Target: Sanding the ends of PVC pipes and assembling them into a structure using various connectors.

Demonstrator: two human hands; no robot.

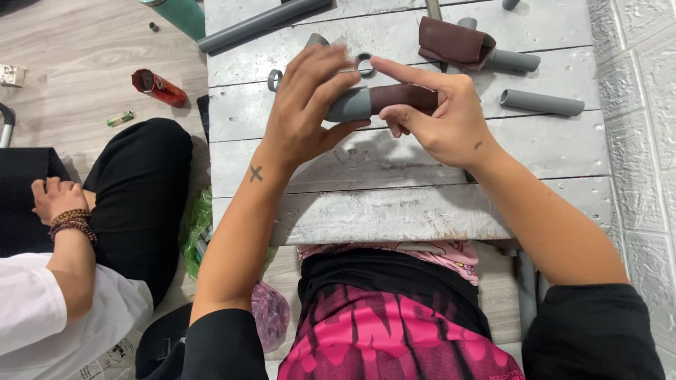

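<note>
Both forearms reach forward over a grey plank table (422, 211). The left hand (310, 112) arches down from above, fingers curled and closed around the grey end of a short pipe piece (350, 105), thumb underneath. The right hand (443, 119) meets it from the other side, its fingers clamped around a brown strip of sandpaper (401, 97) wrapped about the same pipe, with the index finger stretched out straight toward the left hand's fingertips. The pipe is held level just above the middle of the table, between the two hands. Just behind the hands lie small metal rings (365, 65) on the boards, partly hidden by the fingers. Further back sits a folded brown sandpaper sheet (451, 43) draped over another grey pipe (512, 60), and a loose pipe section (542, 103) lies to the right near the white wall (634, 141). A long grey pipe (260, 24) lies slanted at the table's far left corner. On the wooden floor to the left are a red can (159, 87) on its side and a small lighter (120, 119). A second person sits there, one hand (56, 198) resting on a black-clad knee, beaded bracelets (73, 224) on the wrist.
</note>
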